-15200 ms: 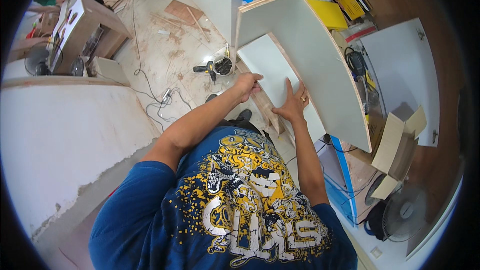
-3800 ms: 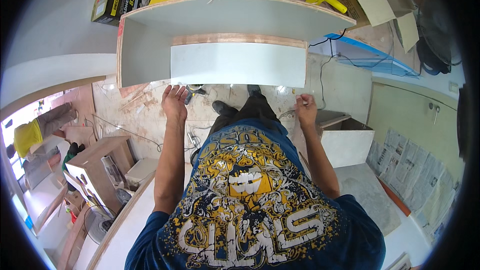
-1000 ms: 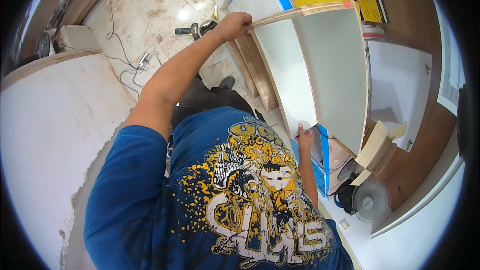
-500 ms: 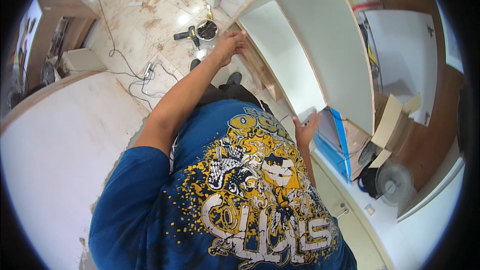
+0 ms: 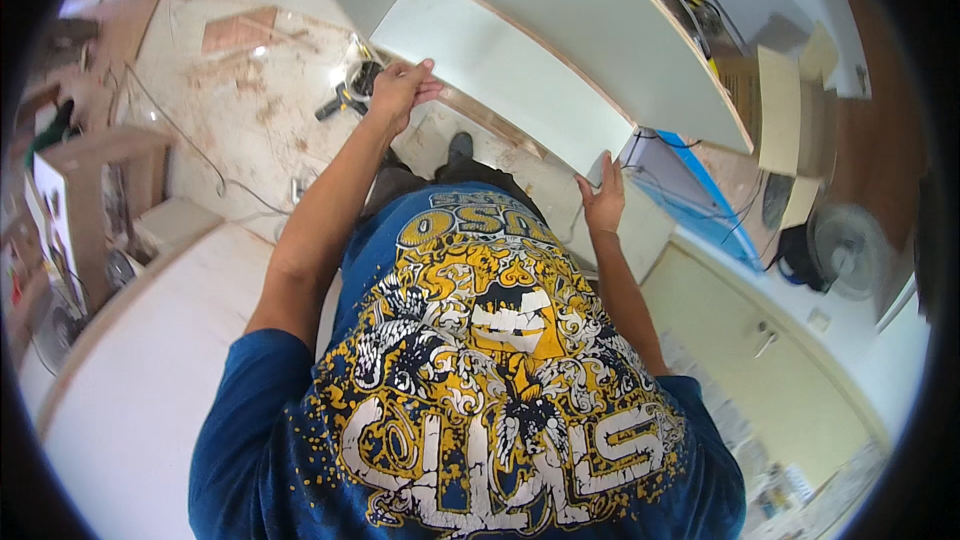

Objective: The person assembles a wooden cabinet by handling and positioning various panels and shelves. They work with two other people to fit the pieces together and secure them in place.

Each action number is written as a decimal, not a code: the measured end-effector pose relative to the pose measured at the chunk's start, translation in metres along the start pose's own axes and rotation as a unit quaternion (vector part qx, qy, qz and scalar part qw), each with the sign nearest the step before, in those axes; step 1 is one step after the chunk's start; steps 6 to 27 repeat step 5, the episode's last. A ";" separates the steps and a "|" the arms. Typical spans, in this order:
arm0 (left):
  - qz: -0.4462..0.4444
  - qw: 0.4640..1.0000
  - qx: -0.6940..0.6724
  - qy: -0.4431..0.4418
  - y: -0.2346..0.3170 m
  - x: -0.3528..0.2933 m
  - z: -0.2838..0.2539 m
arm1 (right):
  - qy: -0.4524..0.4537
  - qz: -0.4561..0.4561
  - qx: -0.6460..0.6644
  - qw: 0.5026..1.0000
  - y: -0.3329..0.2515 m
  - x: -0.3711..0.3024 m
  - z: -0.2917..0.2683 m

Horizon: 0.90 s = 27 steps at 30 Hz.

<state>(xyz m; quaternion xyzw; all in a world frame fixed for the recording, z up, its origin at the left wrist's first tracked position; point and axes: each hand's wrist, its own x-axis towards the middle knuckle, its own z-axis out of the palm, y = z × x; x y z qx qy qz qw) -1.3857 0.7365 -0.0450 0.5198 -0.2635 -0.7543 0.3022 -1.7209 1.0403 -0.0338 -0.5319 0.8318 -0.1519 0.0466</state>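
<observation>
An open box-shaped cabinet (image 5: 480,35) with pale inner faces and raw plywood edges stands tilted in front of me. My left hand (image 5: 405,95) is at its near edge on the left, thumb up and fingers curled round the panel's rim. At the near right corner my right hand (image 5: 602,195) has its fingers stretched and its thumb apart, the fingertips against the panel edge. The undersides of the fingers at the rim are partly hidden.
A cordless drill (image 5: 342,102) and a round tub (image 5: 362,78) sit on the dusty floor. A cable (image 5: 215,165) snakes across the tiles. A white panel (image 5: 150,340) lies at left. An opened carton (image 5: 785,120) and a fan (image 5: 850,250) stand at right.
My view has turned, so the cabinet and both hands appear higher and further left. The left hand stays along the cabinet's near edge, the right at its corner.
</observation>
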 end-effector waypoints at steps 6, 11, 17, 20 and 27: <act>-0.008 0.997 0.068 -0.036 0.022 -0.002 0.006 | 0.021 0.042 0.077 0.996 0.012 -0.004 0.005; -0.008 0.997 0.068 -0.036 0.022 -0.002 0.006 | 0.021 0.042 0.077 0.996 0.012 -0.004 0.005; -0.008 0.997 0.068 -0.036 0.022 -0.002 0.006 | 0.021 0.042 0.077 0.996 0.012 -0.004 0.005; -0.008 0.997 0.068 -0.036 0.022 -0.002 0.006 | 0.021 0.042 0.077 0.996 0.012 -0.004 0.005; -0.008 0.997 0.068 -0.036 0.022 -0.002 0.006 | 0.021 0.042 0.077 0.996 0.012 -0.004 0.005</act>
